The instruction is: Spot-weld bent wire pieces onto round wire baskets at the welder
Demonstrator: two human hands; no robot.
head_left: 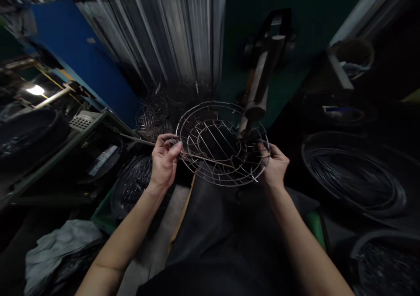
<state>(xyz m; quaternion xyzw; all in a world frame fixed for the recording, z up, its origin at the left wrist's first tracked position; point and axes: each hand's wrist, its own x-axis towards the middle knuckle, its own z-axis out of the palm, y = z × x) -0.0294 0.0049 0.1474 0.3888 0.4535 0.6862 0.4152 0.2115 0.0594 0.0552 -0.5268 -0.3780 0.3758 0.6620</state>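
Between both hands, over the lap, a round wire guard (223,143) of thin concentric rings and straight spokes is held level. Its left rim is pinched by the left hand (164,160), its right rim by the right hand (274,167), beneath a dull metal electrode (257,90). Coiled wire (354,173) lies right.

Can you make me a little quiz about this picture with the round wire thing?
1. True or false: both hands grip the round wire guard.
2. What hangs over the guard? A) a dark welding head B) a hammer C) a paintbrush
3. What lies by the right hand, further right?

Key: 1 true: left hand on one rim, right hand on the other. 2 A. 3 coils of wire.
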